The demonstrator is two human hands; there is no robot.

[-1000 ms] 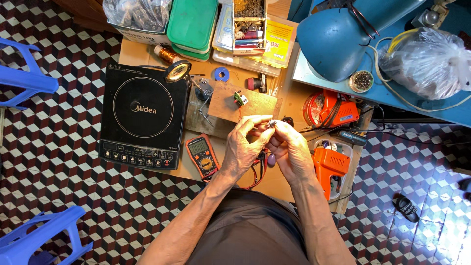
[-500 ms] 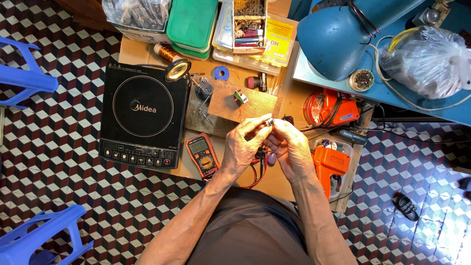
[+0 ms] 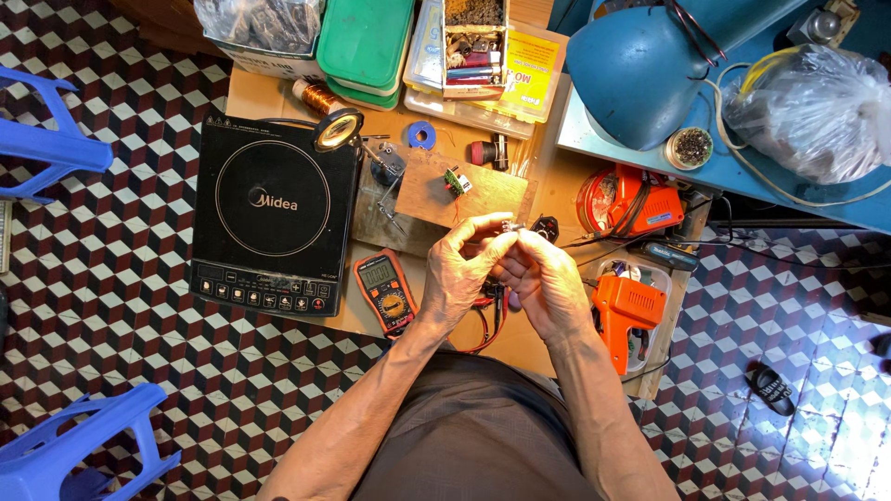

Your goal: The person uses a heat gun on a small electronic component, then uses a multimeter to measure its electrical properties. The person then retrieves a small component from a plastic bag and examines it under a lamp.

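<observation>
Pinching a small metallic part (image 3: pixel 510 225) between the fingertips, the left hand (image 3: pixel 464 269) and the right hand (image 3: pixel 543 278) meet just below the centre of the frame, above the low wooden desk (image 3: pixel 557 186). Both hands grasp the same part — its exact kind is too small to tell. Red and black leads (image 3: pixel 484 327) hang beneath the hands.

Just left of the left hand lies an orange-cased multimeter (image 3: pixel 385 290), display upward. Further left, a black induction cooker (image 3: pixel 271 223) rests on the desk edge, with a round magnifier (image 3: pixel 337 130) over its upper right corner. Above the hands sits a wooden block (image 3: pixel 473 190) carrying a small green component (image 3: pixel 456 180).

Right of the right hand — an orange soldering gun (image 3: pixel 627 308) in a clear tray. Upper right of it sits an orange tool (image 3: pixel 640 199) with coiled cable. A blue lamp shade (image 3: pixel 640 70) occupies the upper right; green lidded boxes (image 3: pixel 364 44) stand at upper centre. Blue plastic stools (image 3: pixel 83 445) stand on the patterned floor at left.
</observation>
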